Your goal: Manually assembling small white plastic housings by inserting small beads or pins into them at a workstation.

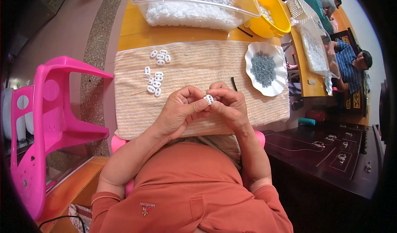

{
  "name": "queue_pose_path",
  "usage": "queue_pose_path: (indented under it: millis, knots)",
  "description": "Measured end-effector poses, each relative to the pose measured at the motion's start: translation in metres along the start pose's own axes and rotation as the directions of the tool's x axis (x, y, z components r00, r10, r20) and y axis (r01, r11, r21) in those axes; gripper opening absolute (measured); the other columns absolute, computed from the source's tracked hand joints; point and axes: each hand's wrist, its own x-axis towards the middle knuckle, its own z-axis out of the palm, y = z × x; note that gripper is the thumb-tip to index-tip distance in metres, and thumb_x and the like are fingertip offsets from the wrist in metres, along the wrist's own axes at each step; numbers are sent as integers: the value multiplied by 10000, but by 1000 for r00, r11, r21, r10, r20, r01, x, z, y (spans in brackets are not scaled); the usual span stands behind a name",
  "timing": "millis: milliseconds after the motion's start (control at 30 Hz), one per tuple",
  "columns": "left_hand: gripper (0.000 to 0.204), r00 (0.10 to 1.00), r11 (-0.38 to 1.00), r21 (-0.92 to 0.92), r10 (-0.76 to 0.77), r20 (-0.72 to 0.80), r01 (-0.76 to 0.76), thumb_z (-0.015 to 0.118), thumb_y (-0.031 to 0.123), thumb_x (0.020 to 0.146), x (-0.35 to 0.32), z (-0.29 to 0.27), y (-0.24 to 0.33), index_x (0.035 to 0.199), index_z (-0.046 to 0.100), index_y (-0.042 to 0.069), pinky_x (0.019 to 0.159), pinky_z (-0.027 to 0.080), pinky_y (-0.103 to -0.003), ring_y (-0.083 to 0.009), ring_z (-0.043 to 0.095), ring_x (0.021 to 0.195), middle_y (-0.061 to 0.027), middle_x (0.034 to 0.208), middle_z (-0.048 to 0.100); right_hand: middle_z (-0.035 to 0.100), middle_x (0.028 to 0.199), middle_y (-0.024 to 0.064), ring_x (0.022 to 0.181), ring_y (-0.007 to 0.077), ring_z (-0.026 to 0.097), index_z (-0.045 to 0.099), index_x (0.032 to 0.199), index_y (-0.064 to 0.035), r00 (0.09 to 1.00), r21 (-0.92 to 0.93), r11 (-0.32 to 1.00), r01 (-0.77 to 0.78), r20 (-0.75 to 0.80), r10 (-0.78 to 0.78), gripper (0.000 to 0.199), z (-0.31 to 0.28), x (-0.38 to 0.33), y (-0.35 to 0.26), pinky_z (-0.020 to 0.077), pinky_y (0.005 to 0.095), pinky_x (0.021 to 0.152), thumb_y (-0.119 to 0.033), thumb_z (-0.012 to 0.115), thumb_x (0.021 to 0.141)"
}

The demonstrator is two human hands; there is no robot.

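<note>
A small white oval plastic piece with two dark holes (pixel 209 99) is pinched between both hands above the near part of a striped towel (pixel 198 63). My left hand (pixel 184 107) grips it from the left with thumb and forefinger. From the right, the thumb and fingertips of my right hand (pixel 228 104) close on the same piece. Several like white pieces (pixel 157 84) lie in a loose cluster on the towel to the left, with another group (pixel 161 57) behind them. A thin wooden stick (pixel 139 92) lies beside the nearer cluster.
A white scalloped dish (pixel 283 78) of small grey parts stands at right, near a short black strip (pixel 234 84). Behind are a clear bin (pixel 198 2) of white pieces and a yellow basin (pixel 285 20). A pink chair (pixel 53 109) stands left; people sit at another table (pixel 309 82).
</note>
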Motion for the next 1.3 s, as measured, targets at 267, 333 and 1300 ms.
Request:
queue_pose_path:
  millis: [267, 333, 1300]
  knots:
    - [129, 997, 999, 2, 45, 60, -45, 674, 45, 855, -4, -2, -4, 881, 548, 45, 710, 545, -269, -156, 636, 772, -75, 856, 649, 563, 1059, 124, 907, 149, 572, 664, 1080, -1, 1000, 65, 997, 30, 3, -30, 267, 6, -3, -2, 495, 249, 745, -48, 703, 820]
    - [127, 995, 998, 1, 66, 80, -66, 678, 45, 852, -5, 0, -4, 855, 551, 39, 698, 538, -271, -161, 637, 749, -83, 832, 649, 565, 1059, 127, 905, 151, 574, 666, 1080, -4, 999, 61, 997, 40, 12, -41, 268, 5, -4, -2, 498, 251, 738, -43, 704, 818]
    - [47, 997, 1000, -7, 22, -76, -23, 627, 83, 895, -1, 1, -11, 912, 622, 40, 766, 568, -294, -136, 640, 799, -106, 993, 652, 656, 829, 100, 759, 158, 653, 620, 977, 41, 902, -410, 911, 52, -372, -219, 132, -27, 22, -67, 553, 276, 727, 6, 641, 852]
